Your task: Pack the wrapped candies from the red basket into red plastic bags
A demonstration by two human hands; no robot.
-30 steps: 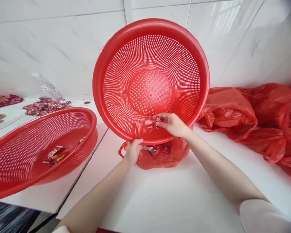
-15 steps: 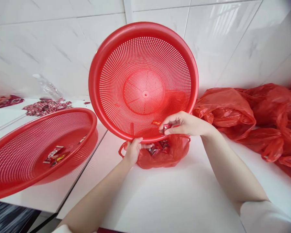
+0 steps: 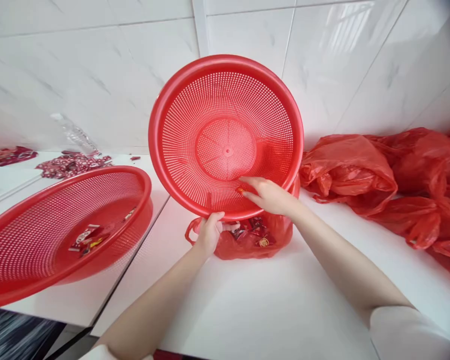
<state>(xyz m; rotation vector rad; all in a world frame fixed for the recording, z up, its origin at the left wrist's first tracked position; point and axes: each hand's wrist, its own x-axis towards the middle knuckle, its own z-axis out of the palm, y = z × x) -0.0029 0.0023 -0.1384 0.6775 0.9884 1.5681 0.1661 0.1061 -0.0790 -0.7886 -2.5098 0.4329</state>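
While the basket [image 3: 225, 62] is tipped up, its lower rim is gripped by the left hand [image 3: 209, 232], thumb above and a finger below; whether the bag [image 3: 243, 252] is pinched too cannot be told. Inside the basket, the thumb and fingers of the right hand [image 3: 268, 196] are parted about a small orange-red sweet [image 3: 240, 191], with nothing seen to be held. The picking of sweets from the basket seems to be the step in hand, the bag being set below its rim with wrapped sweets [image 3: 256, 224] in it. A light pinch seems to be called for, with the basket held steady. A round gold mark [image 3: 264, 242] is borne by one sweet in the bag, and dark marks by a white packet [image 3: 85, 235] in the second basket [image 3: 135, 172], left of the basket, but neither can be read. No brand can be made out on the red bags [image 3: 352, 170] heaped right of the basket.
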